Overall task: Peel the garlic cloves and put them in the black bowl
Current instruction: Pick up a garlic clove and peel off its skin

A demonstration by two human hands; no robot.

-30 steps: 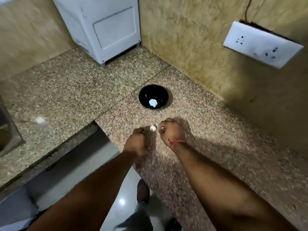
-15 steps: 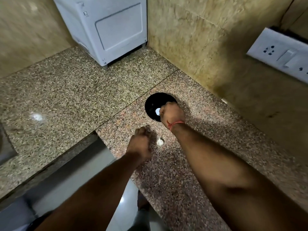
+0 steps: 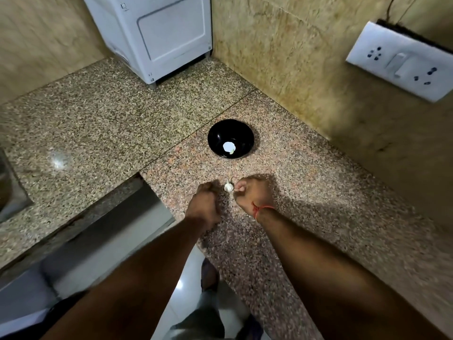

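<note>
A granite counter (image 3: 103, 133) runs along tan walls, seen from above. At the far left edge a metal sink (image 3: 9, 190) shows partly. At the back stands a white appliance (image 3: 159, 35). Near the counter's front edge the left hand (image 3: 204, 207) rests with its fingers curled into a fist; whether they hold anything cannot be told. Just right of it lies a small white garlic head (image 3: 228, 187), between the two hands. The right hand (image 3: 252, 195), a red thread (image 3: 261, 209) on its wrist, curls its fingers and pinches at the garlic's right side. Beyond the hands, apart from them, sits the black bowl (image 3: 230, 138) with white peeled cloves (image 3: 229, 147) inside. On the right wall is a white socket plate (image 3: 402, 62).
</note>
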